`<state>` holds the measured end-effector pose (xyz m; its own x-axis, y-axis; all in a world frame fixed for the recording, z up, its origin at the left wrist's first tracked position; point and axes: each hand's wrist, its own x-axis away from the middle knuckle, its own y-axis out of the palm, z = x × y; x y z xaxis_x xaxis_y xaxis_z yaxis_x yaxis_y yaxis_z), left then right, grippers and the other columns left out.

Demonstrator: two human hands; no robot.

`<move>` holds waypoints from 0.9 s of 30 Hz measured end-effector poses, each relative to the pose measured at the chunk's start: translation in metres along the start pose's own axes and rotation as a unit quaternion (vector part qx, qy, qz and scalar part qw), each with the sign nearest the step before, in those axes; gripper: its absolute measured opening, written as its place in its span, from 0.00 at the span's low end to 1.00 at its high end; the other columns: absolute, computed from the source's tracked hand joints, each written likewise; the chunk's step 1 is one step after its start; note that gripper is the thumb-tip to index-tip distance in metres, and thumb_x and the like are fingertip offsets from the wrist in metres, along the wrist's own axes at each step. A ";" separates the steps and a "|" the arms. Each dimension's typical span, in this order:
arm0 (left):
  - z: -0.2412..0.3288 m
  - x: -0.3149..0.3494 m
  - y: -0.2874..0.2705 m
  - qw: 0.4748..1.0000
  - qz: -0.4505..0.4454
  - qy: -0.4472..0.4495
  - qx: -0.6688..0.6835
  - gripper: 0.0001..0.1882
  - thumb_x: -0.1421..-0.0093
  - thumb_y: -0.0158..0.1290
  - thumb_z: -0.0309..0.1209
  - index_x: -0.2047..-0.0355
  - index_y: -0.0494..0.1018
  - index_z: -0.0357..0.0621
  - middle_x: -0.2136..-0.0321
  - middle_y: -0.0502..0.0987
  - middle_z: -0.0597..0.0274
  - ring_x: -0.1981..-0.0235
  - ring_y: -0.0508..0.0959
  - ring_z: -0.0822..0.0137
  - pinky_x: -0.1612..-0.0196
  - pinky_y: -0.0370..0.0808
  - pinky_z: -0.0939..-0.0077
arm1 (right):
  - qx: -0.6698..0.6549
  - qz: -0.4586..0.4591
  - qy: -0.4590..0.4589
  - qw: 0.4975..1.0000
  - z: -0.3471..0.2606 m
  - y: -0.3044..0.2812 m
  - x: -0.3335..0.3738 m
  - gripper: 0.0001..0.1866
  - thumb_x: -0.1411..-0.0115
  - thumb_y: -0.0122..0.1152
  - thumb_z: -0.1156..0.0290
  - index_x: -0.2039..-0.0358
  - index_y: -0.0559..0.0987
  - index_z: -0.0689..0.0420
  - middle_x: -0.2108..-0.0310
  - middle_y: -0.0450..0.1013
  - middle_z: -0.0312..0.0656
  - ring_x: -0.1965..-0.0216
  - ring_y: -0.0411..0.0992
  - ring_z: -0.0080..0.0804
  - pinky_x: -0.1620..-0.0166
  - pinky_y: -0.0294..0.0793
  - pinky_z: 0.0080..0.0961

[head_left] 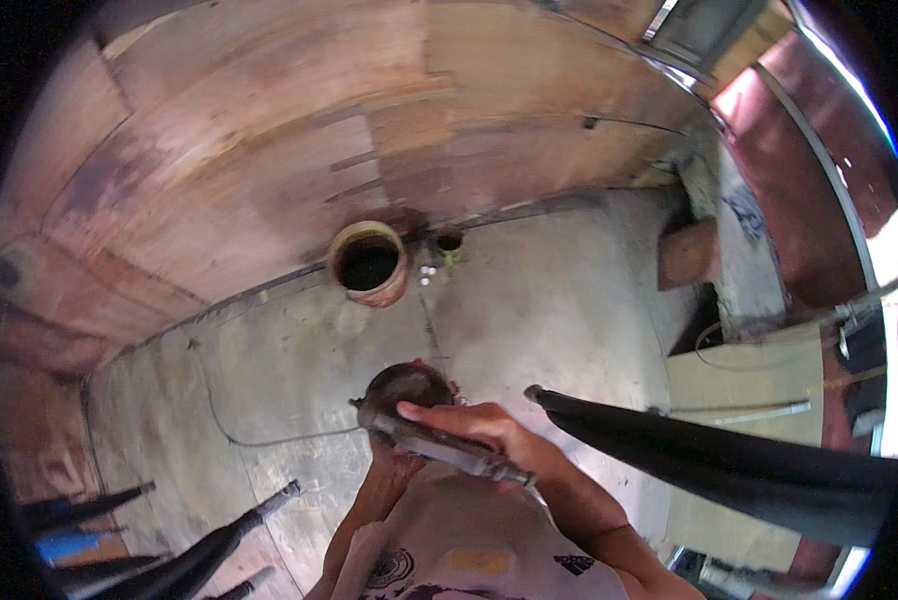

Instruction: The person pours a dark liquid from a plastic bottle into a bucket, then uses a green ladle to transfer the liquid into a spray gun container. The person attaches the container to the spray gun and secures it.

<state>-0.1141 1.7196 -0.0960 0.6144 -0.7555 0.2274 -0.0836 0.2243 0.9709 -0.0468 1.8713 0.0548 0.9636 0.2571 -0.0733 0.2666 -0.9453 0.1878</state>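
In front of my chest I hold a dark tool with a round head (pixel 389 388) and a thick grey handle; its exact kind cannot be made out. My right hand (pixel 484 425) is closed around the handle, its thumb stretched along the top toward the round head. Beneath the tool, my left hand (pixel 401 460) supports it from below, its fingers mostly hidden. A thin dark cable (pixel 289 440) lies on the grey surface and runs toward the tool; where it ends is hidden.
A worn bucket (pixel 387 291) with dark contents stands by the wooden wall (pixel 269 180), beside a small dark-mouthed container (pixel 449 243). Long black-covered poles reach in from the right (pixel 709 445) and lower left (pixel 209 545). A pale board (pixel 744 390) lies at the right.
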 end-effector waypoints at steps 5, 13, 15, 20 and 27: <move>0.030 -0.017 -0.024 0.988 -0.002 -0.068 0.139 0.38 0.36 0.41 0.63 0.36 0.66 0.51 0.41 0.72 0.51 0.41 0.72 0.46 0.38 0.70 0.41 | 0.132 -0.042 -0.106 0.985 -0.008 -0.033 -0.042 0.38 0.44 0.62 0.80 0.32 0.64 0.61 0.56 0.81 0.52 0.54 0.80 0.38 0.48 0.75 0.29; 0.074 -0.046 0.015 0.986 -0.135 -0.062 0.073 0.37 0.35 0.36 0.63 0.36 0.66 0.52 0.43 0.73 0.51 0.47 0.77 0.49 0.60 0.83 0.49 | 0.121 -0.051 -0.131 0.983 -0.003 -0.059 -0.101 0.44 0.40 0.64 0.48 0.33 0.64 0.66 0.65 0.81 0.52 0.80 0.67 0.22 0.68 0.71 0.24; 0.087 -0.051 0.021 0.993 -0.110 -0.027 -0.038 0.36 0.35 0.36 0.62 0.36 0.66 0.52 0.43 0.73 0.52 0.47 0.77 0.49 0.60 0.82 0.50 | 0.121 -0.028 -0.130 0.984 0.000 -0.059 -0.114 0.49 0.41 0.63 0.39 0.34 0.65 0.68 0.71 0.81 0.48 0.84 0.63 0.20 0.66 0.72 0.25; 0.109 -0.059 0.022 0.974 -0.017 0.047 -0.220 0.35 0.35 0.37 0.60 0.37 0.67 0.53 0.41 0.71 0.55 0.43 0.74 0.51 0.46 0.76 0.49 | 0.124 0.040 -0.086 0.988 0.003 -0.053 -0.140 0.55 0.47 0.61 0.28 0.41 0.71 0.72 0.84 0.67 0.32 0.80 0.62 0.21 0.38 0.65 0.34; 0.144 -0.084 0.003 0.998 -0.048 -0.032 -0.006 0.37 0.37 0.39 0.65 0.37 0.67 0.56 0.43 0.74 0.55 0.47 0.78 0.49 0.54 0.81 0.45 | 0.113 0.052 -0.063 0.990 0.004 -0.048 -0.170 0.52 0.45 0.58 0.28 0.41 0.70 0.69 0.70 0.77 0.40 0.79 0.61 0.21 0.74 0.58 0.24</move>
<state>-0.2792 1.6953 -0.1020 0.5682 -0.8111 0.1388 -0.0173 0.1569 0.9875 -0.2234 1.8718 0.0549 0.9715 0.1425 -0.1895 0.1411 -0.9898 -0.0212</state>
